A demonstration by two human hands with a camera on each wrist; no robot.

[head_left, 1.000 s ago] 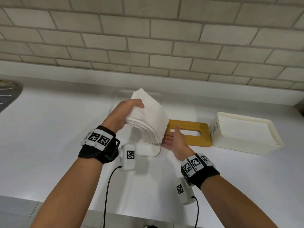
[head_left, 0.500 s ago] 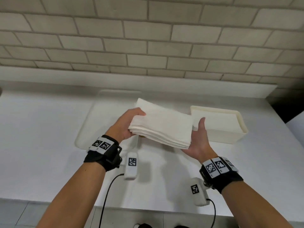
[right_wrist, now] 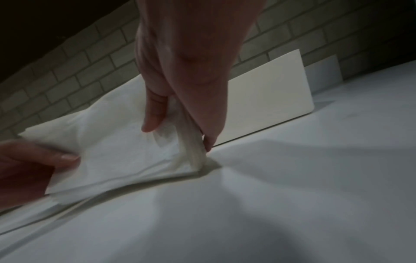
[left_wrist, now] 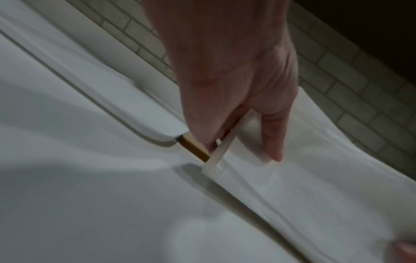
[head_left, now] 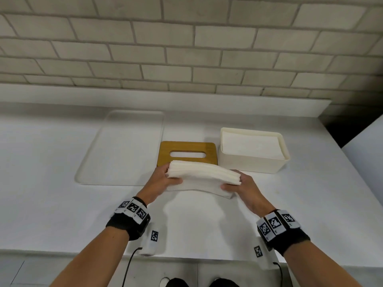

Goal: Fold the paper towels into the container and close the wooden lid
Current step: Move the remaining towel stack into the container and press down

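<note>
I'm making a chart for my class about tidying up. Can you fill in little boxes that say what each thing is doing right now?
paper towels: a stack held at both ends, low over the counter
left hand: grips the stack's left end
right hand: grips the stack's right end
wooden lid: lying flat on the counter, off the container
container: open, right of the lid, something white already inside
tray: flat, left of the lid

Lid (head_left: pixel 188 154) between tray (head_left: pixel 122 150) and container (head_left: pixel 252 161); towels (head_left: pixel 204 176) in front.
</note>
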